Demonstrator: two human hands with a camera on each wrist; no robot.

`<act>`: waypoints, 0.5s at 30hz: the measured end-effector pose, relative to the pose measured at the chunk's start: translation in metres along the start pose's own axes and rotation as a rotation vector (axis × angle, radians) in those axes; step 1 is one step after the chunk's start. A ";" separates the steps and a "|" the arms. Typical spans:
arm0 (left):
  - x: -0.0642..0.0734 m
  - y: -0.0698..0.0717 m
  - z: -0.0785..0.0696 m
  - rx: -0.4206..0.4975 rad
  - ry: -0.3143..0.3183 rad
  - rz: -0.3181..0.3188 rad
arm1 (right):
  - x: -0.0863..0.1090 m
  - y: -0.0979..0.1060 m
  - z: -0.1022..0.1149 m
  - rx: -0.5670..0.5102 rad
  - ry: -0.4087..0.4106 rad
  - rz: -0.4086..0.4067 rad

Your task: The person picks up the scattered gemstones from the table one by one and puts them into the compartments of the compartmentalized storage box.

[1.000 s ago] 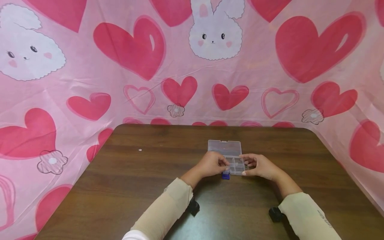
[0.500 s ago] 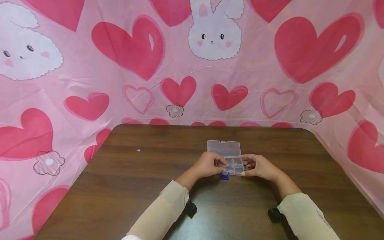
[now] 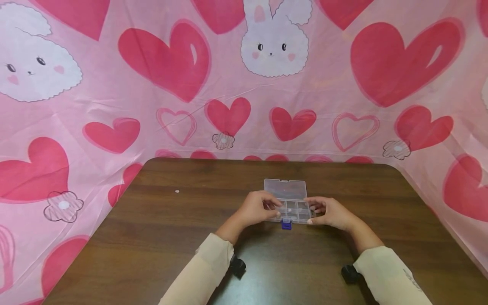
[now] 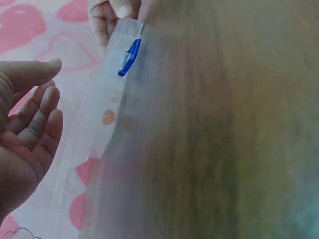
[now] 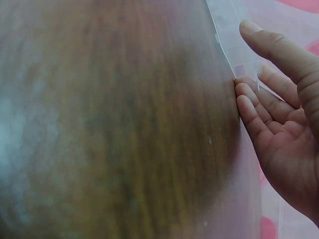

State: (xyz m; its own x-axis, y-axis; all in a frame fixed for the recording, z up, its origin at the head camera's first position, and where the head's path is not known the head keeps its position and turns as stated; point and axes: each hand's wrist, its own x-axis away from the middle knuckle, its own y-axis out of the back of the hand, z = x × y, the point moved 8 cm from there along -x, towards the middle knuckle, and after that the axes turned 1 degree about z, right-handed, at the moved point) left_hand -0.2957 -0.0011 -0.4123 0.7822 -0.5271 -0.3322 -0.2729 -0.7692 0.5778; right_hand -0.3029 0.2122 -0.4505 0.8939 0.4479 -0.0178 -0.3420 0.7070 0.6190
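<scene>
A clear plastic compartment box (image 3: 291, 216) lies on the table, its lid (image 3: 285, 189) tipped back and a blue latch (image 3: 286, 224) hanging at the front. My right hand (image 3: 331, 212) holds the box's right end, thumb at the front corner and fingers along the side. Over the left compartments hovers my left hand (image 3: 259, 207), fingers loosely bent and thumb apart from them; I see nothing between them. A small whitish piece (image 3: 289, 210) sits in a middle compartment. Through the front wall, the left wrist view shows a small orange piece (image 4: 108, 117).
A small white disc (image 3: 177, 191) lies on the brown wooden table (image 3: 183, 237), far to the left. A pink cloth (image 3: 320, 89) printed with hearts and rabbits hangs behind and beside the table.
My left hand has moved left across the box, uncovering more compartments and the whitish piece. My right hand stays at the right end. The box has hardly moved.
</scene>
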 end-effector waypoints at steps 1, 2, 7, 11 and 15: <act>0.001 0.002 0.000 0.002 0.001 -0.002 | 0.000 0.000 0.000 0.000 -0.001 0.001; 0.002 0.004 0.000 0.006 0.004 -0.003 | 0.000 0.000 0.000 0.000 0.000 0.001; 0.008 0.015 0.000 0.003 0.014 -0.021 | 0.000 -0.001 0.001 0.002 0.013 0.006; 0.013 0.024 -0.001 -0.020 -0.003 -0.042 | 0.000 0.000 0.001 0.000 0.018 0.005; 0.018 0.030 -0.003 -0.009 -0.024 -0.050 | 0.000 0.000 0.000 0.002 0.015 0.004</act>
State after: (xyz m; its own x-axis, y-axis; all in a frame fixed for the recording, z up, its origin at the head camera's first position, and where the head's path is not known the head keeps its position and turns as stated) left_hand -0.2886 -0.0327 -0.3989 0.7811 -0.4970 -0.3781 -0.2293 -0.7915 0.5666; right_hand -0.3026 0.2120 -0.4501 0.8879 0.4592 -0.0271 -0.3451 0.7040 0.6207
